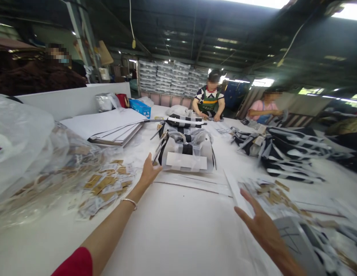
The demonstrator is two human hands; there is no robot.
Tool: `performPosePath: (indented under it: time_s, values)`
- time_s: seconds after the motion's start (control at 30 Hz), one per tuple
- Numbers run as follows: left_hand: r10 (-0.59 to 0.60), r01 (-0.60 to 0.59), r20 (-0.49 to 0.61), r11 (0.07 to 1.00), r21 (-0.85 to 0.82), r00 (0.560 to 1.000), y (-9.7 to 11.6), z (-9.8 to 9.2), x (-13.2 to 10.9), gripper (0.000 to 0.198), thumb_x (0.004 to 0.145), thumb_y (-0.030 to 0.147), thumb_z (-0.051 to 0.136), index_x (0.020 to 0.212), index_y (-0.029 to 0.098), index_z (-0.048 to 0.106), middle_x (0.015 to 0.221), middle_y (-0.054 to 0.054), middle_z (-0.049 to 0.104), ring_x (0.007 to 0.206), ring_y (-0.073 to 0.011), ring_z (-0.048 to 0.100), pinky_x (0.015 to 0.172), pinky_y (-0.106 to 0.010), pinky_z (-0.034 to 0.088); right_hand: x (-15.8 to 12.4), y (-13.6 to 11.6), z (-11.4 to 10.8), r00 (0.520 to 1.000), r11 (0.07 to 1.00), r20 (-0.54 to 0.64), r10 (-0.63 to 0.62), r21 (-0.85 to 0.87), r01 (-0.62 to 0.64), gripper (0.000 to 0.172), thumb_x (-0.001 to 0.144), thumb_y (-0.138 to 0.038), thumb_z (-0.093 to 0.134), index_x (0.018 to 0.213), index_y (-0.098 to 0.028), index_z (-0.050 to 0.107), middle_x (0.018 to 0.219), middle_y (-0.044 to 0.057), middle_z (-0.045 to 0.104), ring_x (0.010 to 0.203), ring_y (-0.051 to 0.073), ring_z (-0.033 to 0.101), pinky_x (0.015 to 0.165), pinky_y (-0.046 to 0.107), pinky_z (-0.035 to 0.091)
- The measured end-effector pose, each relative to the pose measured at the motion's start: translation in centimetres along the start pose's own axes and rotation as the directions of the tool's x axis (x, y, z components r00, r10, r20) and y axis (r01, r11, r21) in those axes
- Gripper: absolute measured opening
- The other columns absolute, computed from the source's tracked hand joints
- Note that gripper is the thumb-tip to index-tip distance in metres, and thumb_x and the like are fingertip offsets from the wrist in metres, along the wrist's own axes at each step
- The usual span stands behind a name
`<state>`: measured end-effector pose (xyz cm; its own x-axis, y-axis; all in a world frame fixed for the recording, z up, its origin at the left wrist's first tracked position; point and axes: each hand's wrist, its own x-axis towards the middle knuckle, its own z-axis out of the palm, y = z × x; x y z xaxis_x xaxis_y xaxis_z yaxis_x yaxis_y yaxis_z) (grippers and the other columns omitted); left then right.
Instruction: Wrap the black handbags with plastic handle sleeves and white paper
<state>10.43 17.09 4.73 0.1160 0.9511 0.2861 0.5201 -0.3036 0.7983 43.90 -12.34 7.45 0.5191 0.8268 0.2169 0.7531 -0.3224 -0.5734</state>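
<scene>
My left hand (150, 171) is stretched forward at the near left corner of a folded black-and-white bundle (186, 147), its fingers apart. Whether a fingertip touches the bundle I cannot tell. A white card strip (186, 161) lies across the front of that bundle, under clear wrap. My right hand (257, 219) hovers over the right side of the table, thumb and fingers spread, holding nothing. Below the bundle, between my hands, lies a flat white sheet (178, 222). A second similar bundle (185, 121) sits behind the first.
Brown and white tags (105, 184) lie scattered at left beside clear plastic bags (25, 153). White boards (106, 124) are stacked near a blue box (140, 108). More tags (274, 197) and black-and-white pieces (293, 149) lie at right. Two co-workers (210, 100) work across the table.
</scene>
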Motion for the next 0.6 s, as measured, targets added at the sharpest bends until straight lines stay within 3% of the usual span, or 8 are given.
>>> performPosePath:
  time_s: [0.1,0.17,0.27,0.33,0.47,0.6]
  values:
    - [0.11,-0.11,0.013,0.993,0.051,0.994,1.7,-0.2,-3.4,0.08,0.079,0.024,0.06,0.15,0.008,0.028,0.158,-0.022,0.027,0.149,-0.0357,0.015,0.121,-0.054,0.012,-5.0,2.8,-4.0,0.988,0.994,-0.117,0.104,-0.009,-0.106,0.065,0.078,-0.064,0.054,0.131,-0.026,0.057,0.139,0.008,0.058,0.131,0.036,0.05,0.112,0.053,0.038]
    - [0.255,-0.262,0.077,0.959,0.106,0.964,3.5,0.5,-6.5,0.072,0.082,0.022,0.055,0.149,0.012,0.032,0.16,-0.018,0.027,0.15,-0.0333,0.013,0.121,-0.055,0.007,-8.7,4.1,-5.7,0.965,0.982,-0.191,0.183,-0.006,-0.187,0.064,0.077,-0.066,0.054,0.126,-0.025,0.06,0.135,0.009,0.061,0.129,0.036,0.052,0.112,0.054,0.038]
    - [0.496,-0.538,0.218,0.811,0.228,0.84,5.8,3.0,-11.5,0.065,0.087,0.025,0.05,0.149,0.013,0.033,0.158,-0.017,0.031,0.149,-0.0337,0.017,0.12,-0.057,0.011,-13.9,4.4,-6.7,0.939,0.966,-0.233,0.253,0.012,-0.257,0.058,0.081,-0.061,0.052,0.125,-0.024,0.061,0.133,0.009,0.063,0.129,0.034,0.053,0.11,0.05,0.042]
    - [0.583,-0.65,0.296,0.719,0.244,0.756,6.9,5.1,-14.9,0.065,0.088,0.028,0.049,0.15,0.014,0.034,0.158,-0.017,0.032,0.149,-0.034,0.019,0.119,-0.057,0.016,-16.9,4.1,-6.8,0.94,0.969,-0.243,0.241,0.008,-0.246,0.053,0.085,-0.055,0.05,0.126,-0.023,0.061,0.133,0.009,0.062,0.128,0.032,0.054,0.11,0.047,0.043]
    - [0.63,-0.767,0.461,0.606,0.212,0.625,8.3,8.7,-20.6,0.065,0.087,0.031,0.051,0.148,0.016,0.039,0.156,-0.015,0.035,0.146,-0.0345,0.027,0.117,-0.057,0.025,-21.9,4.1,-6.7,0.955,0.978,-0.246,0.166,-0.084,-0.192,0.044,0.091,-0.044,0.049,0.128,-0.023,0.061,0.132,0.009,0.063,0.126,0.028,0.056,0.111,0.046,0.041]
    - [0.548,-0.822,0.66,0.534,0.196,0.513,9.1,9.8,-23.8,0.055,0.092,0.034,0.044,0.144,0.017,0.047,0.152,-0.014,0.042,0.141,-0.0321,0.038,0.114,-0.056,0.031,-26.5,6.5,-7.3,0.951,0.972,-0.303,0.063,-0.198,-0.127,0.034,0.092,-0.037,0.053,0.121,-0.026,0.066,0.125,0.008,0.067,0.12,0.027,0.06,0.108,0.047,0.045]
